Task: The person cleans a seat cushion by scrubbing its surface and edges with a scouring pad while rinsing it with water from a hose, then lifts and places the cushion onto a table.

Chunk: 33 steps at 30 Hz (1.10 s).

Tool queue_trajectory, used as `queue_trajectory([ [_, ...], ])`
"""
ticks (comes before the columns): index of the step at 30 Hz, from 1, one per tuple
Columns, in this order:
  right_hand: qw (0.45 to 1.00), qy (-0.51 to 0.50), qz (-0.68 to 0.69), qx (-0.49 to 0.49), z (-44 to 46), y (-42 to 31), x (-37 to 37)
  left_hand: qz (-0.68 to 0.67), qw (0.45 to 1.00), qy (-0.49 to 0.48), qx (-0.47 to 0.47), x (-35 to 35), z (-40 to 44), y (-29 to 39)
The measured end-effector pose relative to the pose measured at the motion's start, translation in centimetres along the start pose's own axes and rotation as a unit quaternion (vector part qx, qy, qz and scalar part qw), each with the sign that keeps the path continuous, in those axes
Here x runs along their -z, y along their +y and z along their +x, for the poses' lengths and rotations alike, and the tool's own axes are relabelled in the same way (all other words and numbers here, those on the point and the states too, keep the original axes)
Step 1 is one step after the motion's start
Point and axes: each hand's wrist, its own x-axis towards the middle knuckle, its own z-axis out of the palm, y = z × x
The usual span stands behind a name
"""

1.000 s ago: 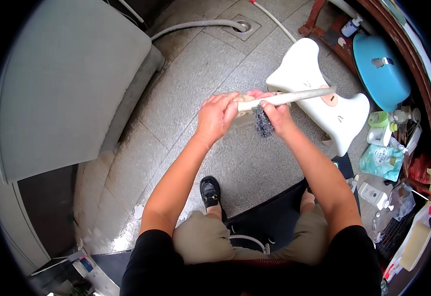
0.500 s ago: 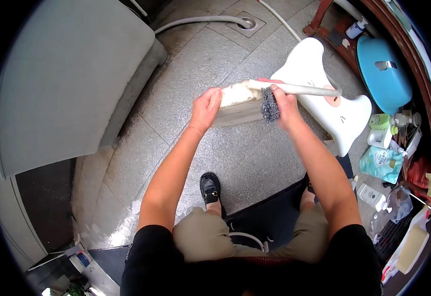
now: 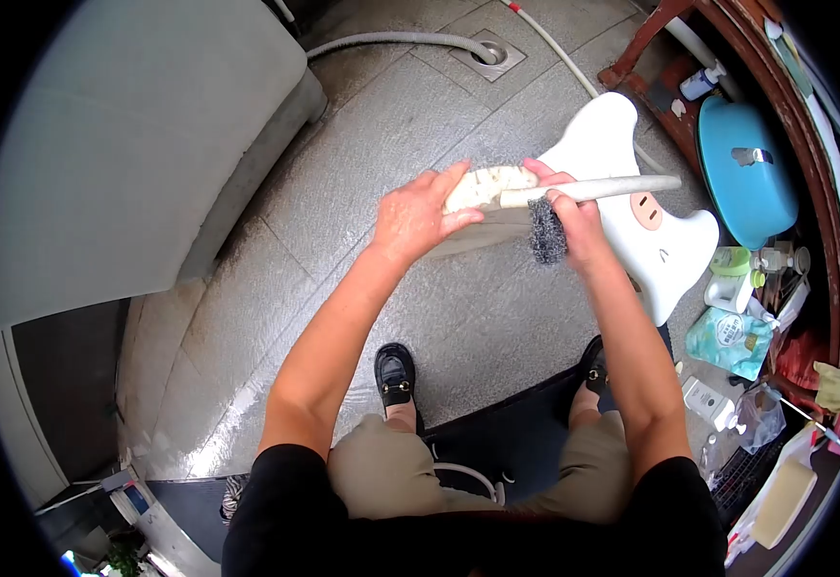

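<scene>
In the head view my left hand (image 3: 418, 213) grips the left end of a cream-white, brown-speckled piece (image 3: 478, 185) between thumb and fingers; its exact kind is unclear. Below that piece hangs a pale, greyish, see-through-looking side (image 3: 483, 236), blurred against the floor. My right hand (image 3: 579, 221) is closed at the piece's right end. A dark grey steel wool scrubber (image 3: 547, 231) sticks out below its fingers. Across that hand lies a long pale rod (image 3: 622, 187), its left end overlapping the cream piece. Whether rod and scrubber are joined is hidden.
A white stool (image 3: 612, 135) with a printed face stands just right of my hands. Beyond it are a blue basin (image 3: 747, 183), several bottles and a teal pouch (image 3: 728, 341). A grey hose (image 3: 401, 38) runs into the floor drain (image 3: 487, 55). A large grey cabinet (image 3: 141, 144) is on the left.
Both hands and the held things have shifted slightly right and down in view. My left hand has turned, with its thumb and fingers now spread around the cream piece's end.
</scene>
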Motion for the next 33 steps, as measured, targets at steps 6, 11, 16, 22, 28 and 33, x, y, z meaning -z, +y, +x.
queue_trajectory([
  [6,0.998,0.03,-0.059,-0.011,0.2,-0.7,0.0,-0.023,0.981,0.148,-0.125,-3.1,1.0,2.7],
  [11,0.997,0.012,-0.074,0.007,-0.5,0.5,1.1,-0.01,0.983,0.153,-0.1,-3.4,-1.5,1.4],
  [16,0.996,-0.007,-0.066,0.055,-0.5,1.5,0.9,-0.103,0.978,0.18,-0.017,-6.1,-4.1,-3.2],
  [22,0.999,0.028,-0.025,0.037,-0.6,1.4,1.5,-0.319,0.925,-0.019,0.207,-11.0,-7.9,-8.5],
  [28,0.994,0.095,0.025,-0.049,-1.4,-0.9,2.3,-0.388,0.905,0.009,0.171,-12.6,-7.6,-12.7],
  [33,0.991,0.112,0.023,-0.073,-1.5,-1.0,2.6,-0.383,0.915,0.001,0.129,-8.6,-4.7,-8.8],
])
